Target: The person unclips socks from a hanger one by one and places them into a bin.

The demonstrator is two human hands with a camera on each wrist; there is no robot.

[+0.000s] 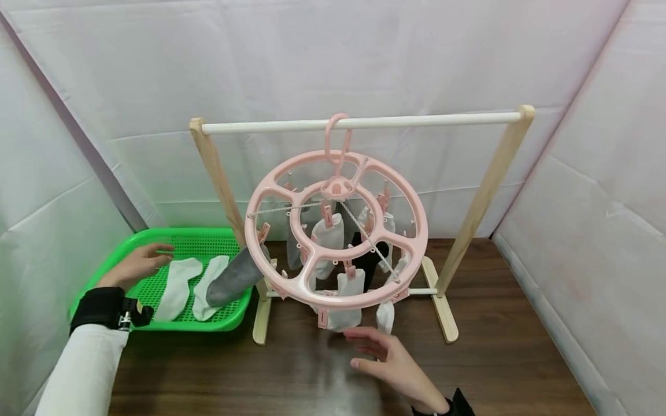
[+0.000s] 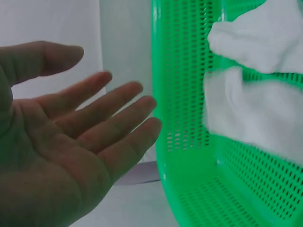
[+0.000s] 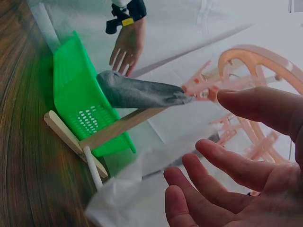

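Observation:
My left hand hovers over the left part of the green basket, its fingers spread and holding nothing. Two white socks lie in the basket: one sock close to that hand, the other sock to its right. In front of the pink round clip hanger, my right hand is held low with relaxed fingers and nothing in it. A grey sock hangs from a pink clip at the hanger's left side. White socks and a black sock hang from other clips.
The hanger hooks over the white rod of a wooden stand. The stand's left foot is close beside the basket. Pale fabric walls surround the dark wooden table at the back and sides.

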